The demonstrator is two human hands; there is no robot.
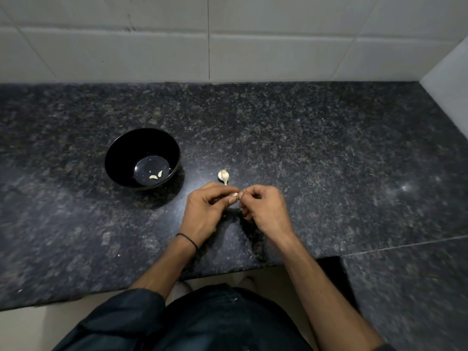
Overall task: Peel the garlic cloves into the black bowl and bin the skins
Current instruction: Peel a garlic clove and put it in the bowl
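On the dark speckled countertop (304, 148), slightly forward of its near edge, I register both hands raised just above the surface and brought together fingertip to fingertip. The left hand (205, 206) has its fingers curled, with thumb and forefinger pinching one small garlic clove (235, 195). The right hand (263, 209) is curled likewise, and its fingertips close on the opposite end of the same clove. I cannot tell whether those fingertips grip the skin or the flesh, because the clove is almost wholly covered. A thin black band (188, 240) sits around the left wrist. The garlic bulb (223, 175), partly broken down, lies on the countertop just beyond the hands, with its stem end pointing toward them; it touches neither hand. The black bowl (119, 158) stands upright to the left of the bulb and farther from the hands, well apart from both. On its flat bottom, against the near wall, lie two peeled cloves (155, 175) side by side, with a small pale scrap beside them. Pale flecks (119, 255) are scattered on the countertop to the left of the left forearm. A tiled wall (253, 46) bounds the far side of the countertop.
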